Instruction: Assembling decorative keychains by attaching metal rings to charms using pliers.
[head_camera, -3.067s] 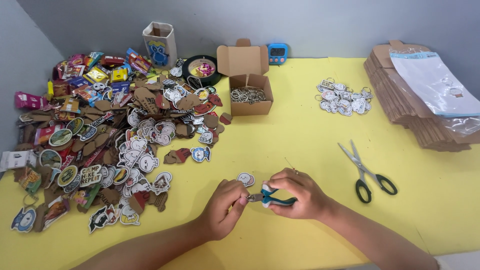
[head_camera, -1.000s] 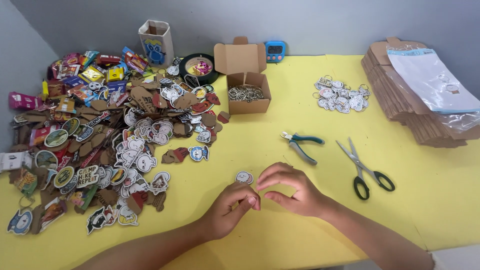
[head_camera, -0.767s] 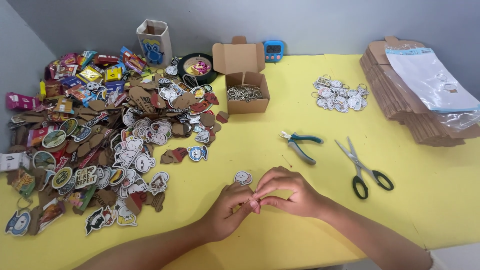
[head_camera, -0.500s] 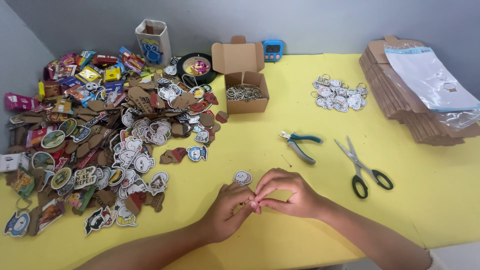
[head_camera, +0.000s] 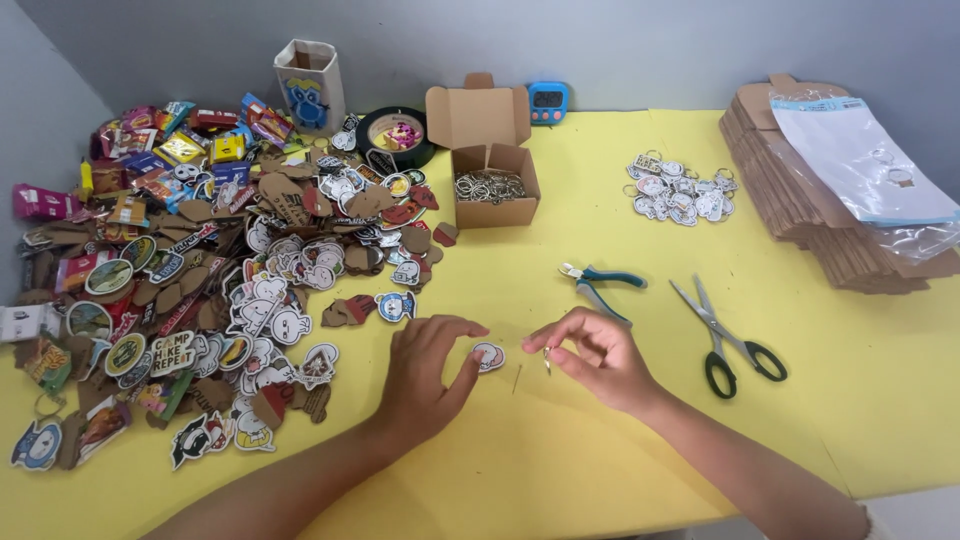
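Round white-and-pink charm lies on the yellow tabletop, at the thumb and fingertips of the left hand, whose fingers curl loosely around it without closing. Just to its right, the right hand pinches a small metal ring between thumb and forefinger, other fingers half curled. Beyond lie teal-handled pliers, black-handled scissors, and a heap of cardboard-backed stickers to the left.

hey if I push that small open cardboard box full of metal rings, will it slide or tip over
The cardboard box would probably slide: it sits low and wide on the flat yellow table. Its rings likely weight the bottom. The upright flap looks floppy, so push the wall.
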